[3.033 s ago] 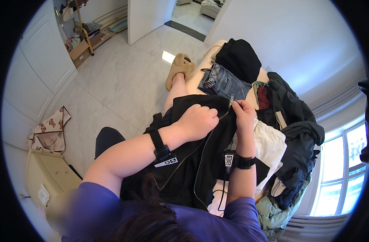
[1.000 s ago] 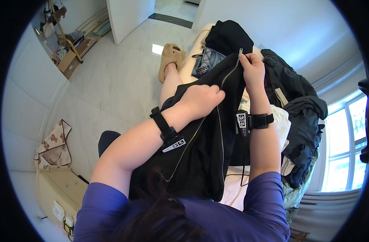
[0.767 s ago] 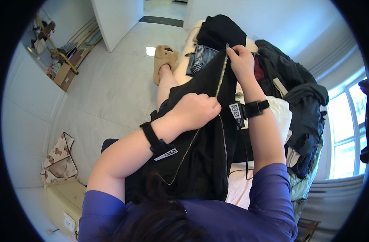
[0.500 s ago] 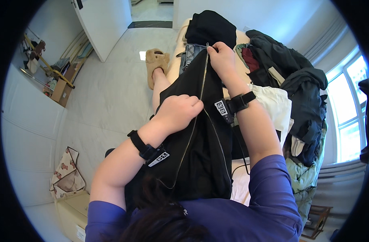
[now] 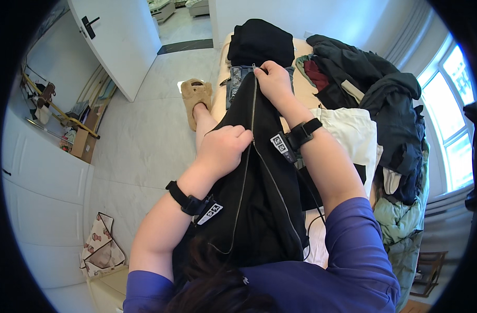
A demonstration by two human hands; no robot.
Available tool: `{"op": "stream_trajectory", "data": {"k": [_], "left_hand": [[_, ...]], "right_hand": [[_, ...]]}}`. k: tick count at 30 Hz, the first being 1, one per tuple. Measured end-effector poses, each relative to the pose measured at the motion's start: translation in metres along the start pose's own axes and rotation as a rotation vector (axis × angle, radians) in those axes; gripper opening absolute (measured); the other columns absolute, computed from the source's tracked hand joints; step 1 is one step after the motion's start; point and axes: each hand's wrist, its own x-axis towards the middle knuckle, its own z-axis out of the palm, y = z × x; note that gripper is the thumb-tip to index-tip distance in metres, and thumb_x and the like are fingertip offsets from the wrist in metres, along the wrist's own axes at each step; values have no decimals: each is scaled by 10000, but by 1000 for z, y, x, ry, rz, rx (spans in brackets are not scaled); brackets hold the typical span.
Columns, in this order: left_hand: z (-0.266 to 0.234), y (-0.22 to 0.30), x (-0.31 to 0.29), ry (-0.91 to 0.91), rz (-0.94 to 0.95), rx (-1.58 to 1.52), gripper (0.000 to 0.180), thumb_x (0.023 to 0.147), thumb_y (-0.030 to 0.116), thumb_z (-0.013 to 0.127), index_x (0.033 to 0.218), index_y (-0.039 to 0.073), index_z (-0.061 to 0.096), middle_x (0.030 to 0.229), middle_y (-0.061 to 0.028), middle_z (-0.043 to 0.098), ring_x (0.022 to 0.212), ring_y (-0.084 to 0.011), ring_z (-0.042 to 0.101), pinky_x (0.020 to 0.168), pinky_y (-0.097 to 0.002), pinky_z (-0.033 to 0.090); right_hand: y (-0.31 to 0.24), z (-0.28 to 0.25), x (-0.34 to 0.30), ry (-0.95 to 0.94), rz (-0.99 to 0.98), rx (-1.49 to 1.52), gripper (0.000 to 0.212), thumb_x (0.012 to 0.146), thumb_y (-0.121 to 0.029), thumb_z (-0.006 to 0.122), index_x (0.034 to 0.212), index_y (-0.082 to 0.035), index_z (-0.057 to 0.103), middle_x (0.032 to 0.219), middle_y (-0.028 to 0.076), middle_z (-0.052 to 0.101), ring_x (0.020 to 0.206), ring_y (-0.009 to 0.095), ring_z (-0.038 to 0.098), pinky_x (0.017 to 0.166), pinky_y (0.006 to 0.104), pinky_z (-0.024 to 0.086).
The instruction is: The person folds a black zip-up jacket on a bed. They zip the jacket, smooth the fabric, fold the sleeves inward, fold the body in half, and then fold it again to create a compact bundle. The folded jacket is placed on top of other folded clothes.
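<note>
A black zip-up jacket (image 5: 259, 208) is spread over my lap, its metal zipper (image 5: 254, 109) joined along the far stretch and parted in two lines nearer to me. My right hand (image 5: 274, 82) pinches the far end of the zipper, where a small silver pull sticks up beside the thumb. Closer in, my left hand (image 5: 224, 148) is closed on the jacket's cloth, just left of the spot where the zipper splits. Its fingertips are partly hidden. Black straps with small patterned tags circle both wrists.
Folded black clothing (image 5: 262, 41) and folded jeans (image 5: 238, 83) lie beyond the jacket on the bed. To the right are white cloth (image 5: 348, 130) and a heap of dark clothes (image 5: 395, 109). A thin black cable (image 5: 314, 195) runs beside my right arm. A door (image 5: 113, 47) stands ajar.
The view has shifted, showing more of the doorway. Both hands keep their grips on the jacket, and the zipper's split stays near my left hand.
</note>
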Motion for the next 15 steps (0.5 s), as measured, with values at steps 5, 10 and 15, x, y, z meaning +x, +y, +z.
{"op": "stream_trajectory", "data": {"k": [5, 10, 15], "left_hand": [[4, 5, -7, -21, -5, 16, 124, 723, 40, 574, 831, 101, 588, 730, -24, 548, 703, -196, 597, 586, -334, 492], [8, 3, -13, -6, -24, 8, 103, 737, 48, 571, 824, 101, 583, 713, -35, 549, 691, -206, 601, 586, -338, 487], [34, -8, -27, -61, -258, -41, 39, 868, 143, 581, 860, 105, 583, 780, -85, 614, 727, -309, 619, 584, -412, 493]], "right_hand": [[1, 4, -1, -16, 24, 14, 208, 835, -221, 650, 850, -14, 645, 817, 216, 655, 814, 396, 633, 734, 443, 497], [12, 11, -5, -41, 44, -57, 227, 841, -230, 650, 888, -8, 626, 878, 230, 657, 875, 409, 628, 773, 458, 499], [27, -1, -49, -86, -62, -303, 337, 834, -240, 673, 935, 41, 517, 879, 257, 631, 886, 428, 613, 785, 459, 500]]}}
